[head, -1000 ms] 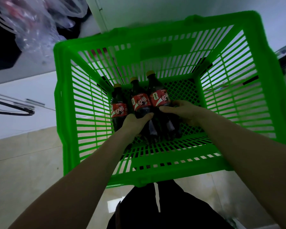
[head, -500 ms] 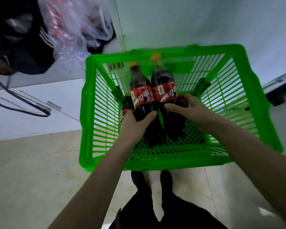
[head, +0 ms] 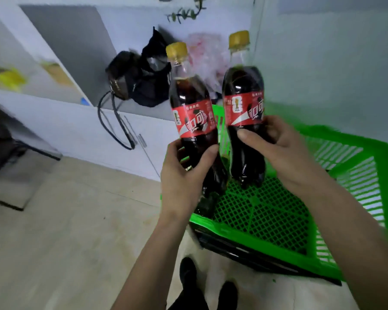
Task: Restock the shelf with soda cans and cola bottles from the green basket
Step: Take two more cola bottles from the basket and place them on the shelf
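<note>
Two dark plastic cola bottles with yellow caps and red labels had come up out of the green slatted plastic basket [head: 323,253], where half a second earlier they were still inside its walls. The left hand [head: 184,175] was wrapped around the lower body of the left cola bottle [head: 194,121], and the right hand [head: 285,153] was clasped on the right cola bottle [head: 244,113], each grip closed firmly below the label. Both bottles were upright, side by side, above the basket's near-left corner, apart from each other. The view had swung toward the white shelf unit [head: 61,90] beyond the basket's left side, where a black bag [head: 139,81] sat. A third bottle seen in the basket earlier could not be made out. The lift appeared complete; the carry to the shelf looked next, with placement not yet begun.
</note>
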